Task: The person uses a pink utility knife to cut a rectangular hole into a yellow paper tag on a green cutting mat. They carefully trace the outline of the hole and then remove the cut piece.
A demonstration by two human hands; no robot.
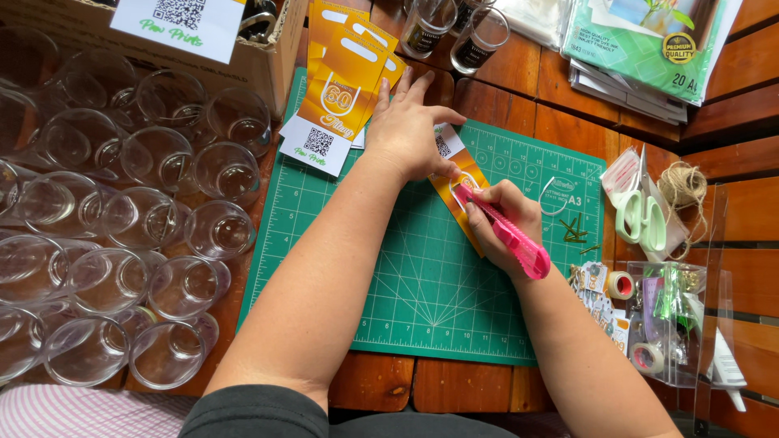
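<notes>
My left hand (408, 130) presses flat on an orange printed card (464, 174) that lies on the green cutting mat (422, 284). My right hand (503, 223) grips a pink utility knife (511, 237), its tip on the card just below my left thumb. Most of the card is hidden under both hands. A stack of like orange cards (345, 77) with white lower panels lies at the mat's upper left corner, just left of my left hand.
Several clear glasses (154, 219) lie crowded on the left beside a cardboard box (251, 57). Green-handled scissors (641, 215), a twine ball (683, 185), tape rolls (621, 284) and a clear bag (673, 316) sit right. Paper packs (641, 49) lie far right.
</notes>
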